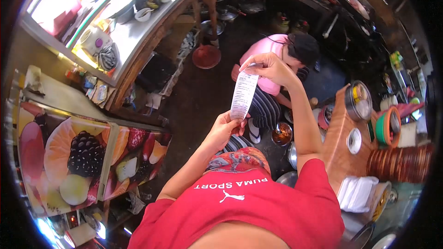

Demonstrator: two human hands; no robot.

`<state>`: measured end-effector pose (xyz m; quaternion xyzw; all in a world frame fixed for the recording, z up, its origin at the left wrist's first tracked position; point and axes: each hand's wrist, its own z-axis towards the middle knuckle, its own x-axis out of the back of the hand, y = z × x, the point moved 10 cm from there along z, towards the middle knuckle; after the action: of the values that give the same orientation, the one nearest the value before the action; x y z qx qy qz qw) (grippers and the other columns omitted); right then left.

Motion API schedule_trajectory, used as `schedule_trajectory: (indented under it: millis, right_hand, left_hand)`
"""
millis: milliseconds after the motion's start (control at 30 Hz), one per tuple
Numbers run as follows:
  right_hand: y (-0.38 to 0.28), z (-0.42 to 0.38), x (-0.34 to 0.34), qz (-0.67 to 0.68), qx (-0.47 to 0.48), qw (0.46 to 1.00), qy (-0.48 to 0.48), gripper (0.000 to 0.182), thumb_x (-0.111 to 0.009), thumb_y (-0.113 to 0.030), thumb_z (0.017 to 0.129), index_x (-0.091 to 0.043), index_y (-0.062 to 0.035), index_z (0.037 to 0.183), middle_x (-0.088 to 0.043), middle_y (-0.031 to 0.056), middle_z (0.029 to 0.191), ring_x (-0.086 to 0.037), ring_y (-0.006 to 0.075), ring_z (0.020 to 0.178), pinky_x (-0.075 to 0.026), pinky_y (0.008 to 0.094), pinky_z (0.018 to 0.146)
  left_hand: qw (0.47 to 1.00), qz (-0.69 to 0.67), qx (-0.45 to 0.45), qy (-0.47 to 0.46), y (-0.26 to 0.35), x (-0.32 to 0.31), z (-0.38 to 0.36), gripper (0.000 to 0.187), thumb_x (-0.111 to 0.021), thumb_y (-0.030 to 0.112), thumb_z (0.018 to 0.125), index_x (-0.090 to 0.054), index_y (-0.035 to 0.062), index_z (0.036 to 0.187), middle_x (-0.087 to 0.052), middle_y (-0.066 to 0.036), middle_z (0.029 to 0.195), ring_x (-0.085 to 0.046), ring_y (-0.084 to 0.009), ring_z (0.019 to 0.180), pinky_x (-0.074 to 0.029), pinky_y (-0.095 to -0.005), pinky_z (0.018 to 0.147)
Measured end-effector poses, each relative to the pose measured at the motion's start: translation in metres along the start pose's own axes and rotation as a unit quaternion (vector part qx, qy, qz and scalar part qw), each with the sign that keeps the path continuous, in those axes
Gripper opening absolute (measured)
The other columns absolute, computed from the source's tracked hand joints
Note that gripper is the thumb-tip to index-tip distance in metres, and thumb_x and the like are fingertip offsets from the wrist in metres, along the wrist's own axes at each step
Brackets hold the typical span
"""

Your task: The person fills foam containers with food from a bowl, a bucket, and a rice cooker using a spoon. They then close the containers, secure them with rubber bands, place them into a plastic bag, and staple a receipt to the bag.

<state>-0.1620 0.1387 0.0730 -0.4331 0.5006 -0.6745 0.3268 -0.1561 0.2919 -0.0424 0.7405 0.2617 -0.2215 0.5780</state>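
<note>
A long, narrow printed paper receipt (243,94) is stretched out between my two hands, its lines of small print too small to read. My left hand (226,127) pinches the lower end between thumb and fingers. At the upper end, my right hand (270,67) grips the paper with thumb and fingertips. Beyond the receipt, a person in a pink top (272,48) and striped trousers bends low over the floor. Near that person's feet stands a metal bowl (282,133) of reddish-brown food.
On my right, a wooden table (337,140) bears a round steel container (359,100), a white dish (354,140) and a stack of white packets (357,193). A fruit-patterned cabinet (83,161) stands on my left. A red stool (206,56) sits on the floor ahead.
</note>
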Motion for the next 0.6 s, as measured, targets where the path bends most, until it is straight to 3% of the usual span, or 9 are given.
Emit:
schedule_trajectory:
  millis: [167, 433, 467, 600]
  right_hand:
    - [0.015, 0.068, -0.018, 0.01, -0.001, 0.998, -0.068, 0.009, -0.064, -0.004, 0.082, -0.067, -0.0022, 0.091, -0.066, 0.0018, 0.085, -0.06, 0.0069, 0.081, -0.046, 0.0217, 0.072]
    - [0.024, 0.183, -0.017, -0.005, 0.005, 0.993, -0.118, 0.016, -0.063, -0.007, 0.083, -0.065, -0.0022, 0.098, -0.065, 0.0008, 0.085, -0.058, 0.0062, 0.079, -0.045, 0.0223, 0.072]
    - [0.028, 0.197, -0.018, 0.041, 0.001, 0.991, -0.128, 0.016, -0.063, -0.007, 0.083, -0.065, -0.0014, 0.098, -0.066, 0.0012, 0.085, -0.058, 0.0065, 0.08, -0.045, 0.0228, 0.072]
    - [0.054, 0.262, -0.016, 0.029, -0.005, 0.985, -0.169, 0.011, -0.064, -0.001, 0.081, -0.067, 0.0, 0.091, -0.066, 0.0023, 0.081, -0.059, 0.0059, 0.076, -0.047, 0.0216, 0.07]
  left_hand:
    - [0.998, 0.0, -0.018, 0.064, 0.025, 0.044, 0.017, 0.016, -0.052, 0.009, 0.09, -0.057, 0.0008, 0.103, -0.056, -0.001, 0.072, -0.053, -0.0091, 0.059, -0.041, -0.0206, 0.052]
    - [0.983, -0.06, -0.071, 0.16, 0.09, 0.111, 0.063, 0.01, -0.053, 0.011, 0.09, -0.056, 0.0022, 0.094, -0.043, 0.003, 0.061, -0.042, -0.0077, 0.049, -0.031, -0.0203, 0.045]
    - [0.981, -0.069, -0.071, 0.164, 0.1, 0.12, 0.069, 0.011, -0.052, 0.011, 0.09, -0.056, 0.0018, 0.093, -0.043, 0.003, 0.061, -0.042, -0.0078, 0.049, -0.031, -0.0207, 0.044]
    - [0.975, -0.099, -0.083, 0.182, 0.139, 0.153, 0.084, 0.017, -0.054, 0.013, 0.089, -0.058, -0.0026, 0.093, -0.042, 0.0, 0.057, -0.039, -0.0089, 0.044, -0.03, -0.0234, 0.039]
